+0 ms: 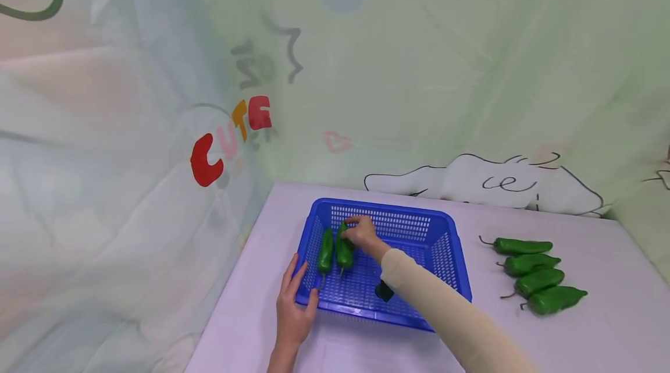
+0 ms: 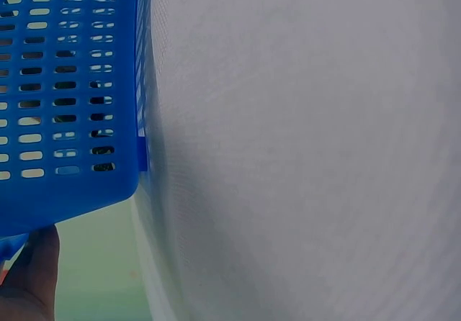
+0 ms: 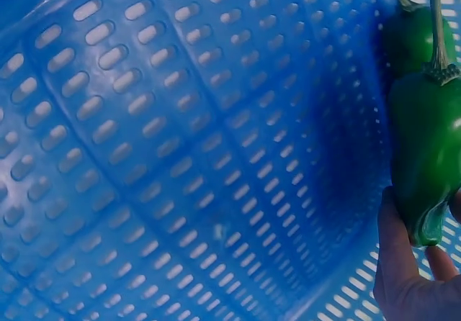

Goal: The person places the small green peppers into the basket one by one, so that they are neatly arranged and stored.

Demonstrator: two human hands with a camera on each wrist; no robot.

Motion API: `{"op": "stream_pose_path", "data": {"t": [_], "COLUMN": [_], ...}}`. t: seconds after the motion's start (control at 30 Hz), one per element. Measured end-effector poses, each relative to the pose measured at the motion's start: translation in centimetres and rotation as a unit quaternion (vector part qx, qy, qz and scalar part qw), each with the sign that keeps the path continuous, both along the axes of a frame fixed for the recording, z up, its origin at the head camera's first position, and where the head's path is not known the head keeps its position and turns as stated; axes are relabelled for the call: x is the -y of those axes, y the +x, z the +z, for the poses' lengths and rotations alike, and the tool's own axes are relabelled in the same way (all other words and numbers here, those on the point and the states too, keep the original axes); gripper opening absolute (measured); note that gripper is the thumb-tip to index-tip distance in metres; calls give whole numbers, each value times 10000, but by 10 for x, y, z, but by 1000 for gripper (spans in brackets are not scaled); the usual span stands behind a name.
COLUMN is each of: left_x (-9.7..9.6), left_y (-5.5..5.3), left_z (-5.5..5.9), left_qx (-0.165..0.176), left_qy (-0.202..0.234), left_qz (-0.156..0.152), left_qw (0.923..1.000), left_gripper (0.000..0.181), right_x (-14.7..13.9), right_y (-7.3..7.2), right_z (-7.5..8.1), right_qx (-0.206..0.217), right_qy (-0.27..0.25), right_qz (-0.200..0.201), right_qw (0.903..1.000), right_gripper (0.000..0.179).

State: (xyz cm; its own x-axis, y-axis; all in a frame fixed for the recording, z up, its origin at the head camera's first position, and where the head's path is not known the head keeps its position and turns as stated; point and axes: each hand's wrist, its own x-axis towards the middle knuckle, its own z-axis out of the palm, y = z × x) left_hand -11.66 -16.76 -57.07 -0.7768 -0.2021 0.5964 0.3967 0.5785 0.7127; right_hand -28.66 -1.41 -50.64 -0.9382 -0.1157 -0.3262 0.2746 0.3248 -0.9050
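Observation:
In the head view, my right hand (image 1: 361, 233) pinches the tip end of a green chili pepper (image 1: 344, 255) inside the blue plastic basket (image 1: 377, 316). The right wrist view shows thumb and fingers around the lower end of this pepper (image 3: 426, 148), its stem pointing away from the hand. Beside it, along the basket's left wall, lies a second green pepper (image 1: 325, 252). My left hand (image 1: 295, 309) holds the basket's near left corner, fingers at the left rim and thumb at the front rim. In the left wrist view, one finger (image 2: 39, 267) touches the rim from below.
Several green peppers (image 1: 539, 274) lie in a column on the white tablecloth (image 1: 591, 256) to the right of the basket. A small black object (image 1: 384, 291) shows under my right forearm. Printed fabric (image 1: 398, 99) hangs behind and at the left.

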Motion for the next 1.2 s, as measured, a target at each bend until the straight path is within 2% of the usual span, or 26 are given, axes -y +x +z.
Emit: {"op": "stream_pose_path", "data": {"t": [0.13,0.3,0.47,0.63,0.83,1.0,1.2], "left_x": [-1,-3,-4,-2,-1,-1,-1], "left_y": [0,0,0,-1,2,2,2], "left_z": [2,2,1,-1,0,-1,0], "left_qx": [13,100,-2,-158,-148,-193,-207], "left_qy": [-1,-16,-50,-151,-50,-28,16], "left_qz": [19,39,35,92,33,31,47], "left_qw": [10000,9999,10000,9997,9999,9998,9998], "left_gripper": [62,61,60,60,59,59,59], "right_x": [2,0,-2,-6,-20,-36,-66], "right_y": [2,4,8,11,14,14,13], "right_z": [-6,-15,-13,-1,17,39,64], "right_qx": [-175,-359,-448,-431,-543,-558,-866], "right_qy": [307,380,449,430,416,283,306], "right_qz": [78,60,22,88,262,690,1221], "right_qw": [9993,9986,9980,9981,9973,9957,9883], "right_gripper": [50,51,54,53,50,52,56]}}
